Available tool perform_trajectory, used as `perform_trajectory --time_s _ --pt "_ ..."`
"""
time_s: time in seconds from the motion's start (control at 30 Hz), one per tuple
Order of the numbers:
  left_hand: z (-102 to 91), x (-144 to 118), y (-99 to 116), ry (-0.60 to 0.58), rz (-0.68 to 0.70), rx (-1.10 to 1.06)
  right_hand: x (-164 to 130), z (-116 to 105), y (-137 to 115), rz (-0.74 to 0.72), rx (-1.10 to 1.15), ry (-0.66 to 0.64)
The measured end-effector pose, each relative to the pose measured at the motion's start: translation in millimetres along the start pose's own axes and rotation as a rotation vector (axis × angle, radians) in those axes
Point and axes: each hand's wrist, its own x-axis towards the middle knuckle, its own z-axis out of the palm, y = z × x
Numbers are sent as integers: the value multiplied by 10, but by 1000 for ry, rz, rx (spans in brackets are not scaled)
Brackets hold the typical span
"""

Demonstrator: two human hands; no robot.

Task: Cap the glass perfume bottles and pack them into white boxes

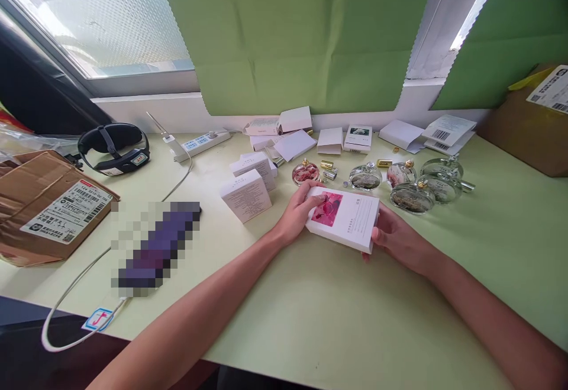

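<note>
Both hands hold a flat white box [350,219] with a pink picture on its top, just above the pale green table [310,313]. My left hand [298,215] grips its left end, thumb on the picture. My right hand [397,237] grips its right end from below. Just behind the box lie several round glass perfume bottles [410,196], one with pink contents [305,172], and small gold caps [327,165]. Two white boxes [246,195] stand to the left of my left hand.
More white boxes [293,121] and papers [448,131] lie along the window wall. A power strip [202,141] with a white cable, a black eye mask [114,147], a brown parcel [44,209] at left, and a cardboard box [532,123] at right.
</note>
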Motion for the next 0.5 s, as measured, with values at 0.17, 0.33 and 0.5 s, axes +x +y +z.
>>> perform_trajectory --time_s 0.17,0.33,0.5 --pt "-2 -31 29 -82 24 198 -48 -13 -85 91 8 -78" --pt "2 -70 53 -245 108 381 -108 109 -311 291 -136 -84" --pt "3 -34 -24 48 168 303 -82 241 -358 251 -325 63"
